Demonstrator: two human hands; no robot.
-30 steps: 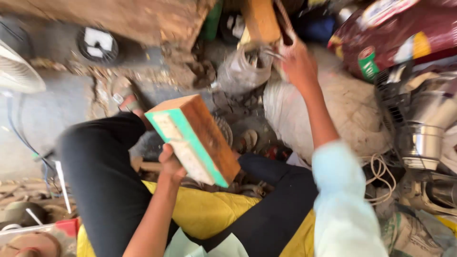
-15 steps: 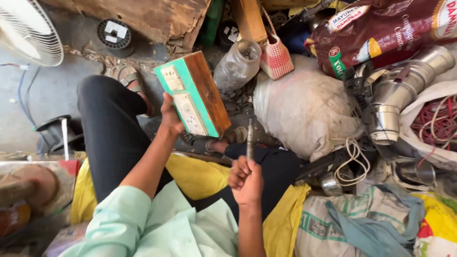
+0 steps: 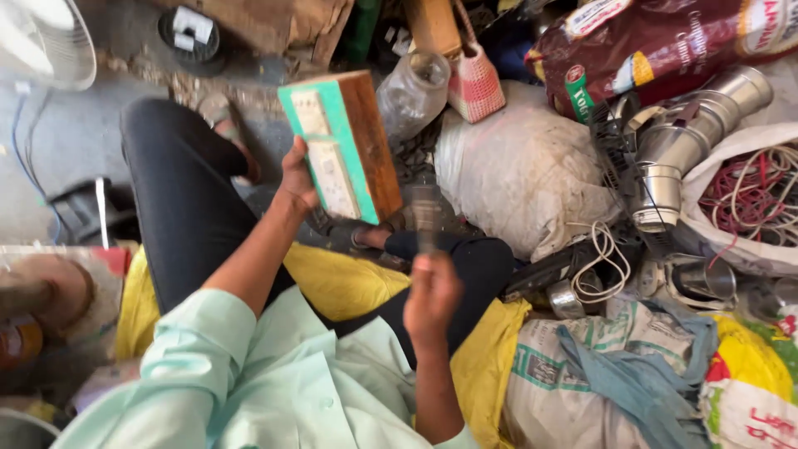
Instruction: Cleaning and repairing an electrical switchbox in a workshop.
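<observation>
Lighting: bright, even daylight; source direction cannot be told. Shadows: soft, short, gathered beneath the white sack (image 3: 519, 179) and among the clutter. Glare: highlights on the metal pipes (image 3: 690, 137); the fan (image 3: 41, 41) at upper left nearly washed out. Blur: right hand (image 3: 432, 291) and the tool (image 3: 426, 212) it holds smeared by motion; wooden switchboard box (image 3: 345, 145) fairly sharp. Edges: wide-angle stretching, softness at lower left.

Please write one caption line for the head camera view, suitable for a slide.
Seated person's left hand holds up a teal-faced wooden switch box; right hand grips a blurred slim tool beside it.
</observation>
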